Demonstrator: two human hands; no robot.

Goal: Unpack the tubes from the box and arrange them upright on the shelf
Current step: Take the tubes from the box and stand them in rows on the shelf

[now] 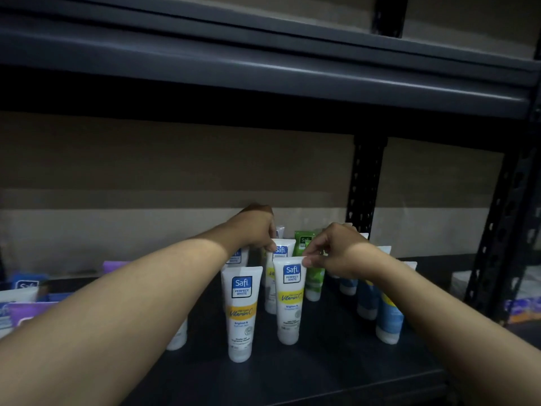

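A beige wall (pixel 175 171) stands behind; purple-patterned packaging (pixel 524 312) lies at far right.

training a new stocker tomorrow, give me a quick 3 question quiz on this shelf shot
1. True or false: the right hand pinches the top edge of a white Vitamin C tube.
2. Where on the shelf is the green tube? A) lying flat at the front edge B) upright, behind and to the right of the pinched tube C) lifted in the air
3. Fill in: the tubes at the right end are mostly ___ in colour.
Key: 1 true; 2 B; 3 blue.
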